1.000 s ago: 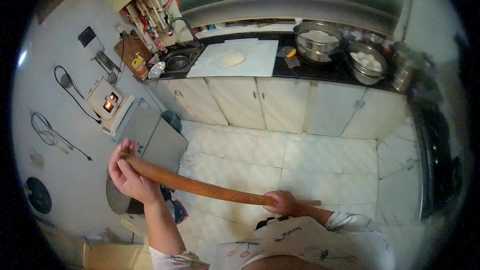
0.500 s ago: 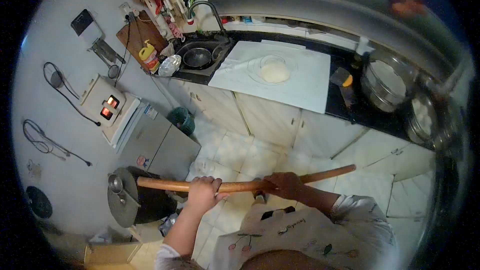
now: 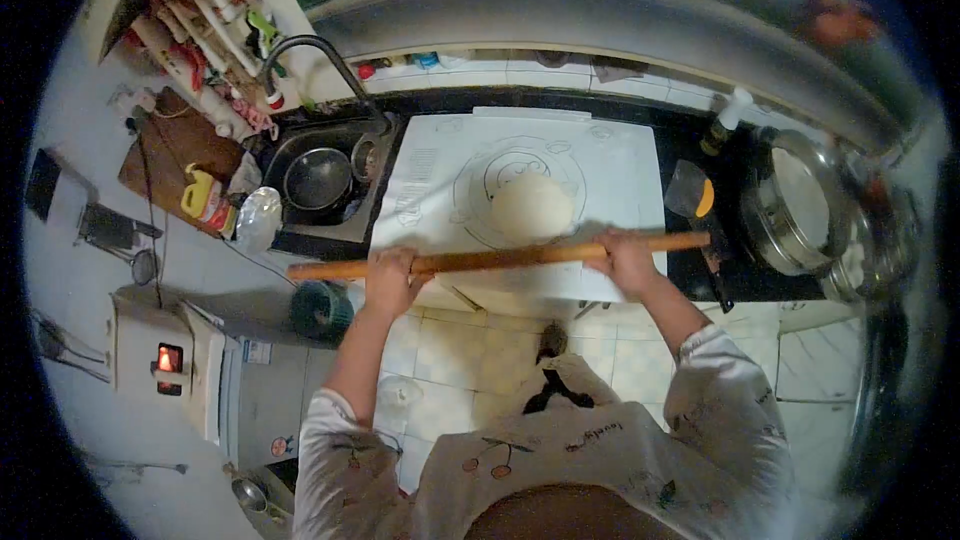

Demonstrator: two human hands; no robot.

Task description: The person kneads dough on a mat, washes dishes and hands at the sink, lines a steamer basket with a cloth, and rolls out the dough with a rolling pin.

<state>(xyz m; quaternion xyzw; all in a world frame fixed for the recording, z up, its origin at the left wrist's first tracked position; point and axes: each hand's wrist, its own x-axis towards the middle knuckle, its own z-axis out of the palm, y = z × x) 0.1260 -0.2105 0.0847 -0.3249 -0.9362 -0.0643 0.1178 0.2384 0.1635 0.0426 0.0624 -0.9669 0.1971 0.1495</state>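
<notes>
A long wooden rolling pin (image 3: 500, 258) lies level across the view, over the front edge of the white mat (image 3: 425, 155). My left hand (image 3: 393, 282) is wrapped round it left of its middle. Toward its right end my right hand (image 3: 627, 262) grips it too. A round, flat piece of pale dough (image 3: 532, 208) rests on the mat just beyond the pin, between my two hands.
Left of the mat is a sink (image 3: 345, 227) with a dark pan (image 3: 318, 179) and a black faucet (image 3: 325, 45). A yellow bottle (image 3: 205, 198) stands farther left. On the right are a scraper (image 3: 688, 190), a knife (image 3: 717, 275) and a steel steamer pot (image 3: 790, 210).
The counter and mat are nearer. The pin has moved from over the floor to the mat's front edge. My hands have shifted along the pin and are now farther apart than half a second ago.
</notes>
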